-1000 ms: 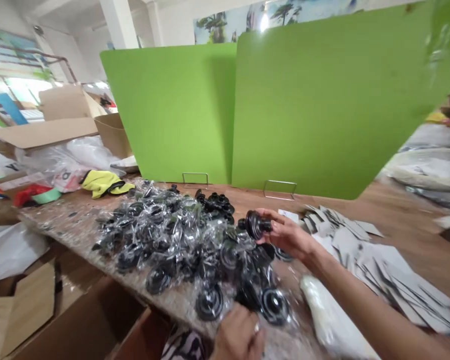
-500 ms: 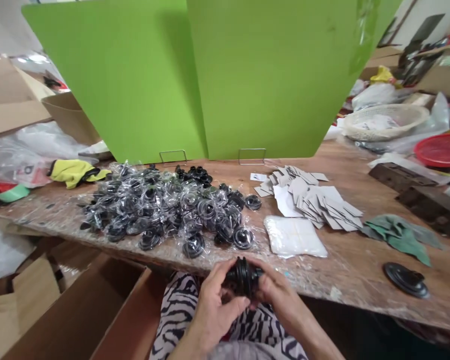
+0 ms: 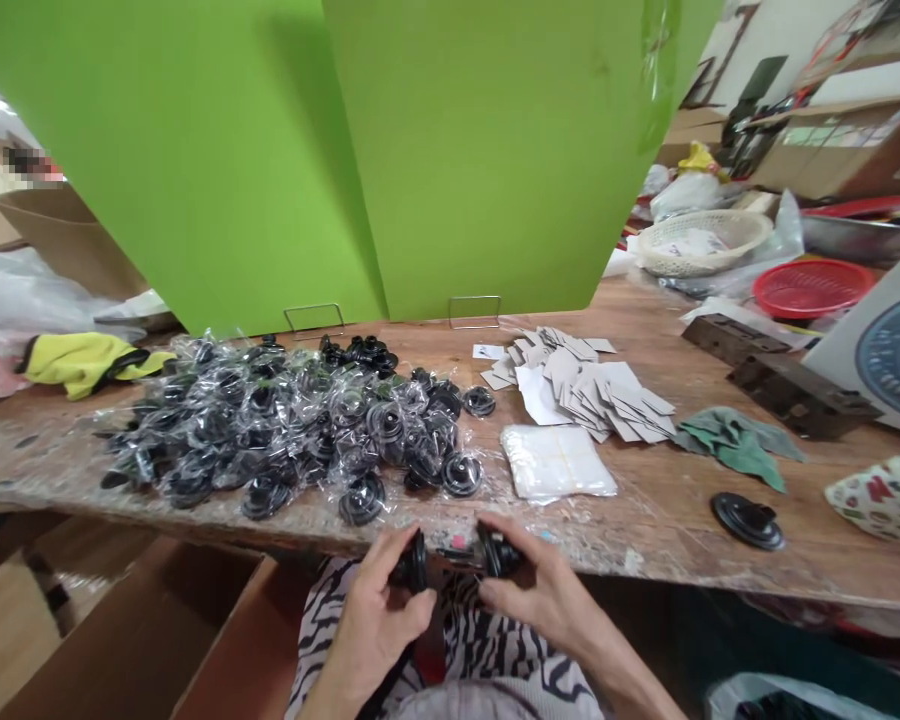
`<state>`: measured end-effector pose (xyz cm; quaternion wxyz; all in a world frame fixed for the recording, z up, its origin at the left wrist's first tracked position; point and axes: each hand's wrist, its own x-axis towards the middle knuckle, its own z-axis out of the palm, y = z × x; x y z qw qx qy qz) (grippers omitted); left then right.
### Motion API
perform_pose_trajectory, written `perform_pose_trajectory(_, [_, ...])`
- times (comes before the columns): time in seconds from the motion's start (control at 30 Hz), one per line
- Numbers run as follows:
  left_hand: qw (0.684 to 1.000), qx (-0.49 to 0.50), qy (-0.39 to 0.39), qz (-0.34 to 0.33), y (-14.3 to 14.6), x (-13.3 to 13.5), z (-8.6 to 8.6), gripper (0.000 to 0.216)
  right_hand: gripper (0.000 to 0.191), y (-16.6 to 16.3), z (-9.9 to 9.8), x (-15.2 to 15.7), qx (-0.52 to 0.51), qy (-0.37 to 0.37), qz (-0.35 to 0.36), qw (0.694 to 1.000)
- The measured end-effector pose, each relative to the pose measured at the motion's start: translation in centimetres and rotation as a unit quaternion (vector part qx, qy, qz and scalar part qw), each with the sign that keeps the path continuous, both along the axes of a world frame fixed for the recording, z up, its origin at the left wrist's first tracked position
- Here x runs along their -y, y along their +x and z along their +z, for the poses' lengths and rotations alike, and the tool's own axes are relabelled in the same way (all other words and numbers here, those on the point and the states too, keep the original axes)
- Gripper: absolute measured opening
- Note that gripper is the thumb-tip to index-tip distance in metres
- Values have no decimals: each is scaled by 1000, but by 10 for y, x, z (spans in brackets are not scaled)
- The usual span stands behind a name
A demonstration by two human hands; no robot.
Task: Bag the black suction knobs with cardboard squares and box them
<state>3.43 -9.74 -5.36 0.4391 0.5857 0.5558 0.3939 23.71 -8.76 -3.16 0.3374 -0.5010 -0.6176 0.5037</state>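
Holding two black ribbed pieces (image 3: 457, 558) at the edge of a wooden workbench (image 3: 667, 530)

Two upright green panels (image 3: 195, 150) are seen across the top of the frame, behind the workbench. Household clutter is piled at the upper right, including a woven basket (image 3: 701, 240) and a red round tray (image 3: 811, 287). A cardboard box (image 3: 120, 620) is placed at the lower left, below the bench. At the bench's centre left, a large heap of black ribbed parts in clear plastic bags (image 3: 270, 430) is spread. To its right, loose cardboard squares (image 3: 592, 385) are scattered above a white packet (image 3: 555, 462). A crumpled green cloth (image 3: 735, 445) and a single black disc (image 3: 748, 520) are laid further right. At the lower centre, just in front of the bench edge, one black ribbed piece is grasped by the curled fingers of the left hand (image 3: 379, 625), and the other by the right hand (image 3: 540, 590). A thin dark stem is seen between them; whether they are joined cannot be told.
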Motion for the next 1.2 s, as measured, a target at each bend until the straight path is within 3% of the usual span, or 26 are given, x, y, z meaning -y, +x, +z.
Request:
perform_pose_trajectory(0.03, [996,-71,51,4,2,-6,0,47,50,1,3,-7,112,48,-20,992])
perform_pose_trajectory(0.1, [972,-190,141,6,6,-17,-2,48,53,0,5,-19,315,91,-32,944])
perform_pose_trajectory(0.17, [944,-263,201,1,10,-29,-8,48,57,-3,6,-26,431,101,-30,896])
perform_pose_trajectory(0.23, [924,-306,229,-4,12,-38,-16,47,54,-2,6,-30,451,116,-35,884])
perform_pose_trajectory(0.33, [901,-338,273,1,14,-43,-26,42,27,12,12,-40,445,122,-88,883])
perform_pose_trajectory(0.5, [842,-389,370,52,23,-33,-25,32,19,40,11,-66,517,93,-174,833])
perform_pose_trajectory(0.6, [820,-384,421,53,35,-23,-20,25,16,46,-1,-75,508,76,-177,839])
perform_pose_trajectory(0.8, [820,-363,442,5,59,-11,-16,19,22,65,-12,-80,450,52,-148,879])
perform_pose_trajectory(0.97, [807,-385,447,-34,80,-14,-17,23,26,59,-10,-79,483,56,-169,857])
perform_pose_trajectory(1.1, [773,-436,450,-97,97,-24,-12,31,28,50,-10,-81,510,69,-163,841])
perform_pose_trajectory(1.2, [740,-489,443,-131,105,-34,-6,37,28,63,-15,-87,467,71,-124,873])
